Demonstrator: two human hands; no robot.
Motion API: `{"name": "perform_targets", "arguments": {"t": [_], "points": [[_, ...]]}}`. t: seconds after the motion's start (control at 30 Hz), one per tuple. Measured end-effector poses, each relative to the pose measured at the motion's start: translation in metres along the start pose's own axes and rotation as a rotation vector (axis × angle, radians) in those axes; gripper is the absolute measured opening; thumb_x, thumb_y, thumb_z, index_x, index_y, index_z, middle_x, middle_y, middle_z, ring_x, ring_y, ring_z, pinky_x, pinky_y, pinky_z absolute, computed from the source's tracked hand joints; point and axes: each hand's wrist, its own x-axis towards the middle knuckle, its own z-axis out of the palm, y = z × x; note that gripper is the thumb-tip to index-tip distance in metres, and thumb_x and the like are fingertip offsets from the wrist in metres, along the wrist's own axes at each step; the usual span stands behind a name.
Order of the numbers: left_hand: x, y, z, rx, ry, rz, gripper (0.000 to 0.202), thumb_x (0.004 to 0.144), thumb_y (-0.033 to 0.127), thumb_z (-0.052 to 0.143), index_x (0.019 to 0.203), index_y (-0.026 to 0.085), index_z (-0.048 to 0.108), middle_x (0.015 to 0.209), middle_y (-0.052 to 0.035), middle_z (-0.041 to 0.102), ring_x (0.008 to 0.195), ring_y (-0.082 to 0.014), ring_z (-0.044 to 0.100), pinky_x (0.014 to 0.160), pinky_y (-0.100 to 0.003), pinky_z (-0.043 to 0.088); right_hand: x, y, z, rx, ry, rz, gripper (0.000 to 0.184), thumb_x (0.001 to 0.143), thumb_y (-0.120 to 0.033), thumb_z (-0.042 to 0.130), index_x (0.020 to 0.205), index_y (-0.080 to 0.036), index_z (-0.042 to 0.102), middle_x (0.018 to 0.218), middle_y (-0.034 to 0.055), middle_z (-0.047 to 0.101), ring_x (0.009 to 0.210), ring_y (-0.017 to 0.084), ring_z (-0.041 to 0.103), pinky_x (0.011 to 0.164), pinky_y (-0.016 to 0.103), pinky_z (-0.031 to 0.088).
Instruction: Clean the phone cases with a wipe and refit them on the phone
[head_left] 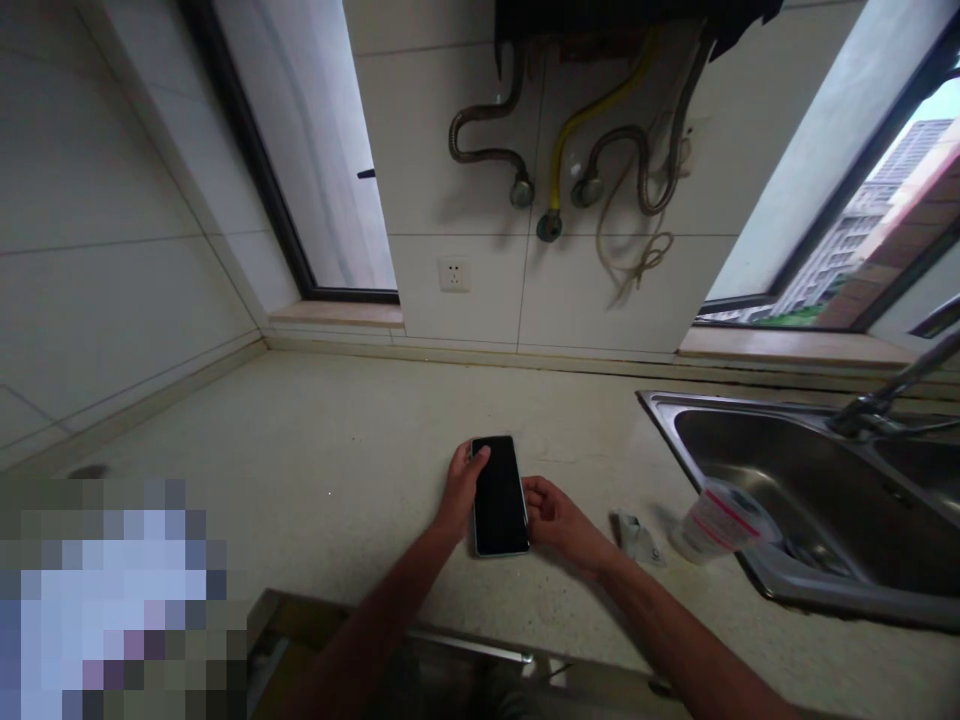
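A black smartphone [499,496] is laid on the worktop [322,430], long axis pointing forward; its upper-left corner is grasped by the left-hand grip [459,490], while the half-curled right-hand grip [559,518] is held just beside its right edge.

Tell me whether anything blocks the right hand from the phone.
Nothing visible stands between the right hand and the black smartphone: its fingers sit right at the phone's right edge.
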Motion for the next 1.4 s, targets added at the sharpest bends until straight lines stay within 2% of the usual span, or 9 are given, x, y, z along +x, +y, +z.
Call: {"name": "perform_targets", "arguments": {"t": [0.1,0.2,0.3,0.37,0.53,0.67,0.9,1.13,1.4], "points": [[0.018,-0.003,0.008,0.013,0.030,-0.011,0.049,0.069,0.059,0.069,0.092,0.017,0.061,0.082,-0.0010,0.062,0.072,-0.0139,0.058,0.066,-0.026,0.047,0.000,0.012,0.000,-0.080,-0.013,-0.048,0.053,0.060,-0.007,0.073,0.108,-0.022,0.056,0.107,0.0041,0.068,0.090,0.015,0.064,0.077,0.028,0.051],[0.029,-0.009,0.012,-0.008,0.005,-0.010,0.046,0.067,0.058,0.071,0.085,0.017,0.058,0.072,0.0027,0.056,0.064,-0.0113,0.051,0.061,-0.024,0.043,0.000,0.016,-0.003,-0.147,-0.022,-0.037,0.062,0.061,-0.005,0.071,0.116,-0.022,0.050,0.116,0.0068,0.065,0.097,0.017,0.064,0.080,0.031,0.053],[0.033,-0.011,0.010,-0.033,0.014,0.010,0.044,0.067,0.056,0.072,0.083,0.018,0.057,0.072,0.0038,0.054,0.063,-0.0107,0.049,0.059,-0.023,0.041,0.001,0.018,-0.003,-0.116,-0.061,0.072,0.070,0.062,-0.007,0.072,0.123,-0.024,0.045,0.119,0.0077,0.063,0.098,0.021,0.065,0.076,0.035,0.057],[0.035,-0.011,0.008,-0.048,0.030,0.006,0.045,0.066,0.056,0.072,0.082,0.018,0.056,0.072,0.0037,0.054,0.063,-0.0107,0.049,0.059,-0.023,0.040,0.002,0.019,-0.001,-0.080,-0.055,0.124,0.067,0.062,-0.008,0.072,0.122,-0.024,0.046,0.114,0.0065,0.065,0.095,0.021,0.066,0.073,0.035,0.058],[0.034,-0.012,0.007,-0.080,0.049,0.020,0.045,0.069,0.058,0.070,0.081,0.019,0.053,0.073,0.0036,0.051,0.065,-0.0110,0.047,0.062,-0.023,0.041,0.003,0.018,0.003,-0.081,0.005,0.139,0.064,0.058,-0.007,0.065,0.118,-0.022,0.048,0.105,0.0050,0.068,0.089,0.020,0.067,0.067,0.030,0.057],[0.033,-0.016,0.008,-0.017,0.108,0.048,0.046,0.071,0.062,0.068,0.074,0.020,0.049,0.068,0.0049,0.045,0.063,-0.0106,0.043,0.060,-0.023,0.038,0.002,0.017,0.003,-0.121,-0.034,0.151,0.064,0.059,-0.010,0.062,0.121,-0.021,0.047,0.109,0.0070,0.066,0.088,0.021,0.068,0.063,0.030,0.058],[0.035,-0.014,0.008,-0.024,0.136,0.042,0.048,0.070,0.064,0.068,0.072,0.020,0.049,0.067,0.0050,0.045,0.061,-0.0105,0.042,0.059,-0.023,0.037,0.004,0.020,0.001,-0.078,-0.095,0.033,0.053,0.065,-0.012,0.068,0.115,-0.020,0.052,0.098,0.0029,0.069,0.083,0.015,0.066,0.075,0.027,0.051],[0.035,-0.006,0.008,-0.090,0.126,-0.005,0.052,0.062,0.064,0.074,0.074,0.019,0.052,0.068,0.0047,0.050,0.063,-0.0106,0.045,0.061,-0.023,0.039,0.005,0.015,0.003,0.000,-0.110,0.001,0.049,0.066,-0.012,0.070,0.111,-0.020,0.055,0.088,-0.0004,0.068,0.072,0.011,0.063,0.065,0.022,0.046],[0.044,-0.005,0.008,-0.193,0.103,-0.013,0.047,0.061,0.057,0.080,0.075,0.019,0.056,0.066,0.0043,0.053,0.061,-0.0111,0.050,0.059,-0.023,0.042,0.006,0.019,0.001,-0.037,-0.115,-0.024,0.054,0.068,-0.010,0.069,0.118,-0.020,0.052,0.086,-0.0001,0.069,0.072,0.010,0.065,0.066,0.022,0.046]]}}
